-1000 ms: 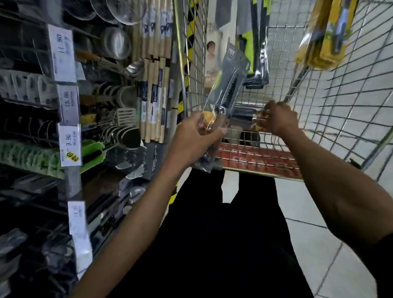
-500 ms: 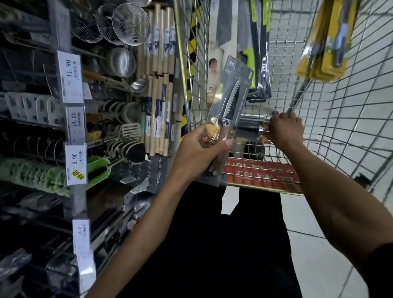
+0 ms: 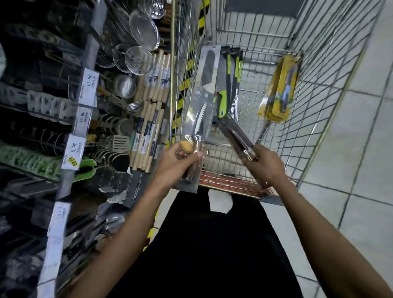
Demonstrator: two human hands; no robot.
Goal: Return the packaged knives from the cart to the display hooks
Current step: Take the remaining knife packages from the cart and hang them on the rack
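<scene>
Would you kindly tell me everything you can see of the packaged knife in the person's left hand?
The packaged knife has a serrated silvery blade and a tan handle, sealed in a clear-fronted grey pack. It stands nearly upright, tip up, in front of the near left corner of the cart. The left hand grips it round the handle end, and the pack's lower edge shows below the hand.

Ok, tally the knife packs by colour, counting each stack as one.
Clear pack, in left hand: 1
Dark pack, in right hand: 1
Grey pack: 1
Black-and-green stack: 1
Yellow stack: 1
Total: 5
</scene>
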